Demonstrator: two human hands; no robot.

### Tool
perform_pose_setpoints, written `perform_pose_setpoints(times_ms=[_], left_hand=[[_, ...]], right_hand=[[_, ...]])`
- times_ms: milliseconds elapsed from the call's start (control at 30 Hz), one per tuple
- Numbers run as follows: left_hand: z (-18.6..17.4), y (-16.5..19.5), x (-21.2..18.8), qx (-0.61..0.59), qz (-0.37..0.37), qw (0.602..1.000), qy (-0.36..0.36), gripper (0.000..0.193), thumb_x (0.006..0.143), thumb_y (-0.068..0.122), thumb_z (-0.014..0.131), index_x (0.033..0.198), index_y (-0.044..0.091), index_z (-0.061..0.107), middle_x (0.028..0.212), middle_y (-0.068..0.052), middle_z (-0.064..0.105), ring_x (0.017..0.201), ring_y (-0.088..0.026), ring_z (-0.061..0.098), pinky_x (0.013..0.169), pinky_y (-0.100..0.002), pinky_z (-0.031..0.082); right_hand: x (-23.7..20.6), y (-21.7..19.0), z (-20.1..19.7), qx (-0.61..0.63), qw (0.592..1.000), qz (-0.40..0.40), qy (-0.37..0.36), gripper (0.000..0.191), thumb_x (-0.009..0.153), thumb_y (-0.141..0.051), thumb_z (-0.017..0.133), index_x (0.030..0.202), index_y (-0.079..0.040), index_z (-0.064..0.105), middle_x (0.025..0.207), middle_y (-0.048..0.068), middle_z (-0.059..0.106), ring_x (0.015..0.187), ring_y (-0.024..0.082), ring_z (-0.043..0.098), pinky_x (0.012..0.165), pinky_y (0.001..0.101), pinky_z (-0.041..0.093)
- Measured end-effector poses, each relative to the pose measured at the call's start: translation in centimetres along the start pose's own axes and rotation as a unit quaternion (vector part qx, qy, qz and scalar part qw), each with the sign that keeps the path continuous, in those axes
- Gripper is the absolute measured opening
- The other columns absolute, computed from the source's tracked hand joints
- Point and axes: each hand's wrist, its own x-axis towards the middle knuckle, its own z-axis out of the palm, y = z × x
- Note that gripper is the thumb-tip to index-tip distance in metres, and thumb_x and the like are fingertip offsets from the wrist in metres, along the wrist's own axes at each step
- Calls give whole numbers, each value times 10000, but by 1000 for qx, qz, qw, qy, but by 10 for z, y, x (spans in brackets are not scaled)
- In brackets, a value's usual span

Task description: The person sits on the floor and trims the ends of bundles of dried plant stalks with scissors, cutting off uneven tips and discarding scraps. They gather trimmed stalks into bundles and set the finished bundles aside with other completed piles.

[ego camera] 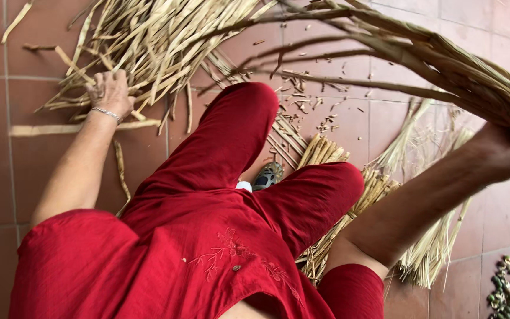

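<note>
Strip pile (149,41) left, bundle (444,65) right

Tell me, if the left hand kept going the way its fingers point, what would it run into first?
The left hand already rests on the pile of dried reed strips on the tiled floor. Going on, it would likely push deeper into that pile.

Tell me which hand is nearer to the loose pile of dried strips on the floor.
Left. The left hand rests on the pile of dried strips, fingers among them. The right hand is off to the other side, holding up a curved woven bundle.
</note>
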Motion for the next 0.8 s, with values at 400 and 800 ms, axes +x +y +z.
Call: perform_pose_setpoints(times_ms=[400, 800], left_hand=[[-130, 224, 125, -880, 0, 145, -453, 752, 817, 647, 596, 1364, 138, 509, 1141, -120, 779, 1053, -210, 762, 906, -363, 639], [-23, 298, 166, -893, -260, 161, -330, 231, 868, 22, 787, 1034, -110, 695, 878, -211, 745, 758, -263, 762, 704, -376, 652]], right_hand=[[-209, 73, 145, -111, 972, -130, -163, 317, 1069, -447, 600, 1047, -131, 596, 1080, 59, 683, 1231, 335, 677, 1215, 521, 458], [-361, 117, 50, -364, 803, -87, -463, 265, 1004, -324, 695, 1028, -77, 603, 1015, 103, 706, 1174, 294, 694, 1186, 551, 441]])
